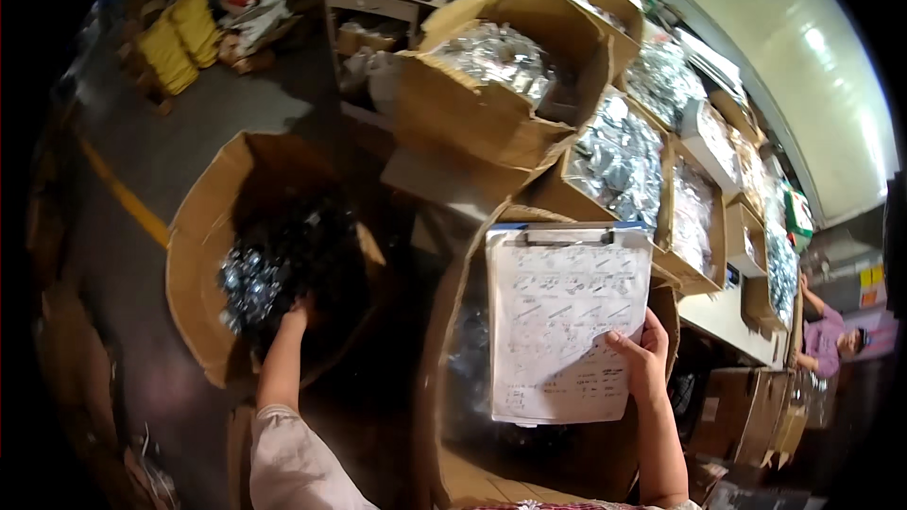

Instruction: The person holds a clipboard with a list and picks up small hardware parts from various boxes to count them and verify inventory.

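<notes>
My right hand (642, 348) grips the right edge of a clipboard (557, 225), thumb on top of the sheets. Handwriting and small sketches cover the white paper (557, 321) under its metal clip. At the left, my left arm reaches down into a tall open cardboard box (200, 255). My left hand (299, 310) is among dark, shiny bagged pieces (316, 250) there, its fingers hidden in shadow. Beside it lies a heap of clear plastic bags (250, 285) with a bluish sheen. Another large carton (491, 486) stands beneath the clipboard, its contents mostly hidden.
A big carton of clear bags (496, 57) stands ahead. Further boxes of silvery bags (619, 151) line a bench along the right wall. Yellow sacks (179, 38) lie at the far left, near a yellow floor line (123, 191). A person in purple (827, 340) is at the far right.
</notes>
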Demonstrator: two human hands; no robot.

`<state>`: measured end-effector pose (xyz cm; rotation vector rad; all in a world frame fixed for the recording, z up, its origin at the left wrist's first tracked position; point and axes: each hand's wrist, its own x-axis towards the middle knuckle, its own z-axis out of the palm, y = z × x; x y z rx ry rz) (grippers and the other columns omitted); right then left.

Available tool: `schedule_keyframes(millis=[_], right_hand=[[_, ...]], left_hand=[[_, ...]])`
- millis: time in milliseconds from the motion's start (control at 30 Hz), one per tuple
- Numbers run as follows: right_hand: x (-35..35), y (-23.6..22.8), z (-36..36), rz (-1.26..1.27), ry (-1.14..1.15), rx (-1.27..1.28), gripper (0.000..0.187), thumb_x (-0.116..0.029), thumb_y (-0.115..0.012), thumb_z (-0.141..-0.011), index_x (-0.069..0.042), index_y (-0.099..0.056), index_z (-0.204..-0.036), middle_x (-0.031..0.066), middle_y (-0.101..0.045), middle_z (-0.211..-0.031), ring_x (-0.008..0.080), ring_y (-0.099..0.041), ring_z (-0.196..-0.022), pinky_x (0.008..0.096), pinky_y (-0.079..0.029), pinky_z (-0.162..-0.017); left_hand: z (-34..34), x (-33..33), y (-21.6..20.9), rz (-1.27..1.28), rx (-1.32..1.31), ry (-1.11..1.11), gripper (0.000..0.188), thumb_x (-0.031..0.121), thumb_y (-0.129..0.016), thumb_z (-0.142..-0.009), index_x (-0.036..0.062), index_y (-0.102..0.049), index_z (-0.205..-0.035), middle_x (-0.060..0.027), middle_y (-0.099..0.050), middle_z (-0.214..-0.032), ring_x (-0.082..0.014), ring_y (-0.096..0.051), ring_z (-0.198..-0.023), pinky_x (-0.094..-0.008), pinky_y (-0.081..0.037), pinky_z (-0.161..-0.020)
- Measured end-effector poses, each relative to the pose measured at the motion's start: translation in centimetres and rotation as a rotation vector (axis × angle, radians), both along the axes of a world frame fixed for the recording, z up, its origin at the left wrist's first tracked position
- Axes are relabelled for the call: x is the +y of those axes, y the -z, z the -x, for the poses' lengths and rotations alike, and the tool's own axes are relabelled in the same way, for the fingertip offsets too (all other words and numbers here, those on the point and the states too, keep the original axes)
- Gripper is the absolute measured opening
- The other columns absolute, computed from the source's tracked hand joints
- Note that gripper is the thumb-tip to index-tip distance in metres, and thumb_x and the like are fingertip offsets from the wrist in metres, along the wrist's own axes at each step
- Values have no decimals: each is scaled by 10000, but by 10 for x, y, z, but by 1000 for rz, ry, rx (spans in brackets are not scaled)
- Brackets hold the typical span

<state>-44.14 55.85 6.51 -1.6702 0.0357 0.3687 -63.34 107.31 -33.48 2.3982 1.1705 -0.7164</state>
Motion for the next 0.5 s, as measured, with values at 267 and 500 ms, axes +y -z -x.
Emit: schedule_keyframes(millis=[267,500], right_hand=[[-2,9,-11,147,7,85,560,-8,-795,-711,36,-566,-1220,94,-675,-1079,157,-637,-971,296,-499,-876],[-3,1,-15,141,2,120,477,13,-779,-747,34,-585,-1183,52,-659,-1005,124,-623,-901,260,-520,-783]], left_hand=[[4,-27,88,36,283,114,337,250,-646,-859,34,-549,-1098,-162,-647,-1113,-282,-618,-970,-381,-501,-799],[-4,-28,97,38,297,134,253,218,-614,-878,46,-544,-1051,-153,-645,-1117,-243,-606,-938,-344,-492,-762]])
